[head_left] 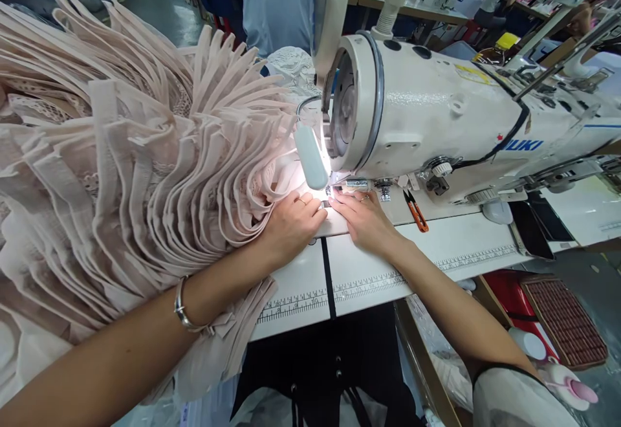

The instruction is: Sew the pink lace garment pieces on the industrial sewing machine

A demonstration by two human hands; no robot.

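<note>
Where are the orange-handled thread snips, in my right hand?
No, the orange-handled thread snips lie apart from your right hand, to its right.

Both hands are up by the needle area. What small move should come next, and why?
I'd probably ease the right hand slightly back from the needle area before the sewing machine runs: its fingertips rest right beside that spot, and the left hand sits close on the other side. Glare there makes it hard to tell exactly what lies under them.
</note>
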